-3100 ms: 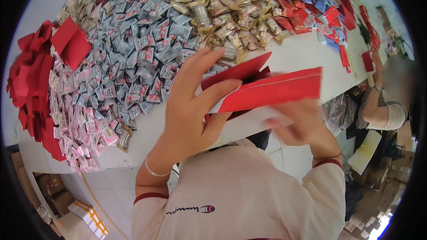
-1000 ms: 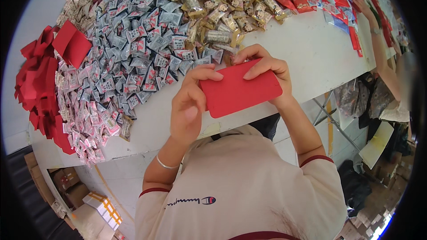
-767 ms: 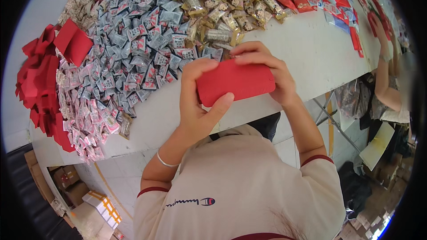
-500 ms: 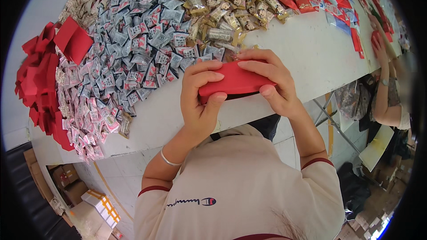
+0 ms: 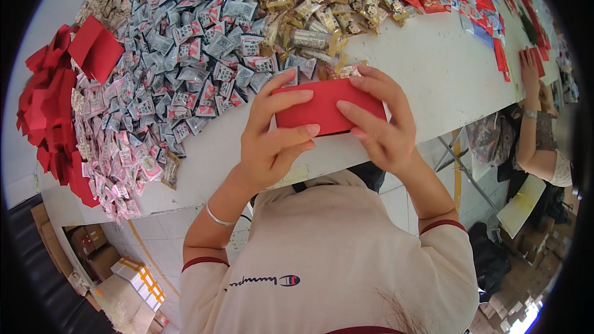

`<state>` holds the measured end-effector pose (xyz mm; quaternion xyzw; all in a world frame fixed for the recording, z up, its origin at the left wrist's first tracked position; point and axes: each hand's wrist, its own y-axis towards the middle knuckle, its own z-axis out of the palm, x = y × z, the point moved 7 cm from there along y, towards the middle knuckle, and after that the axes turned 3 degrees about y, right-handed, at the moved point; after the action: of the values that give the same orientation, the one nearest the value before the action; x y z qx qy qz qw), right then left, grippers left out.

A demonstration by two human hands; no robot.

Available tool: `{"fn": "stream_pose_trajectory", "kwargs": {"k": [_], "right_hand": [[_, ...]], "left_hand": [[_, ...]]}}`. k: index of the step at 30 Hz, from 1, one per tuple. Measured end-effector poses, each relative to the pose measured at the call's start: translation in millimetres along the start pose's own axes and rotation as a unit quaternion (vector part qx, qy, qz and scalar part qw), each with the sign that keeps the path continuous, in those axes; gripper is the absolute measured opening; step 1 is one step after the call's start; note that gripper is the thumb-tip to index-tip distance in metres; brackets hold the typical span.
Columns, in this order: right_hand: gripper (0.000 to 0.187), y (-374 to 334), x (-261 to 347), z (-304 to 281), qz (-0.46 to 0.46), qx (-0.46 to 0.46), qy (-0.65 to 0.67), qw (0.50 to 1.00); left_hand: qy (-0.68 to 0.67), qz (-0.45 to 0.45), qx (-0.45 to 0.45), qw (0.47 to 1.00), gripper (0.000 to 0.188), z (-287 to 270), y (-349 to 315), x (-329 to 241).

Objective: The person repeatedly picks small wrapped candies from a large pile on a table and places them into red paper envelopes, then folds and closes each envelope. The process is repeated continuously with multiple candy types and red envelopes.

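Between my hands, just over the near edge of the table, is a red box (image 5: pixel 328 106) with a flat top face. My left hand (image 5: pixel 272 130) grips its left end, fingers over the top and thumb along the front. At the right end my right hand (image 5: pixel 383 117) has its fingers on the top face and its thumb low at the front. The box looks closed from above; its contents are hidden. Beyond it lie small grey-and-red wrapped sweets (image 5: pixel 204 43) and gold-wrapped snack bars (image 5: pixel 309 38).
Red folded card boxes (image 5: pixel 49 105) pile up at the table's left end, beside pink-wrapped sweets (image 5: pixel 124 154). Red and blue packets (image 5: pixel 476 15) lie at the far right. A co-worker's arm (image 5: pixel 531 117) reaches onto the table at right. Cartons (image 5: pixel 96 247) stand below left.
The red box has tipped so its top face shows more, and the dark gap along its front has narrowed. My left hand has shifted slightly left and down.
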<state>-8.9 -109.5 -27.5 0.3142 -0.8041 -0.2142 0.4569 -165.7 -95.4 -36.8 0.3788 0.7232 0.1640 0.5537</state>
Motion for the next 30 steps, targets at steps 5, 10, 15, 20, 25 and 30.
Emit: {"fn": "stream_pose_trajectory", "kwargs": {"k": [5, 10, 15, 20, 25, 30], "right_hand": [[0.03, -10.4, -7.8, 2.8, -0.006, -0.037, 0.054, 0.998], [0.042, -8.5, -9.9, -6.2, -0.058, 0.014, 0.089, 0.994], [0.008, -23.2, -23.7, -6.3, 0.111, -0.165, 0.315, 0.928], [0.009, -26.6, -22.0, 1.1, 0.079, -0.2, 0.338, 0.916], [0.015, -19.0, -18.2, -3.1, -0.002, -0.136, 0.223, 0.965], [0.027, -7.6, -21.3, -20.3, 0.059, -0.066, 0.15, 0.985]], "left_hand": [[0.089, 0.029, 0.038, 0.995, 0.028, 1.4, -7.3, -2.0], [0.072, -0.009, 0.025, 0.997, 0.03, -1.1, -4.9, 0.7], [0.083, -0.016, 0.029, 0.996, 0.028, 0.7, -4.0, -0.8], [0.134, -0.008, -0.009, 0.991, 0.03, 4.8, -9.0, -2.8], [0.161, -0.015, -0.008, 0.987, 0.034, 2.0, -6.1, -2.8], [0.198, -0.004, 0.024, 0.98, 0.037, 1.4, -1.7, -4.4]]}}
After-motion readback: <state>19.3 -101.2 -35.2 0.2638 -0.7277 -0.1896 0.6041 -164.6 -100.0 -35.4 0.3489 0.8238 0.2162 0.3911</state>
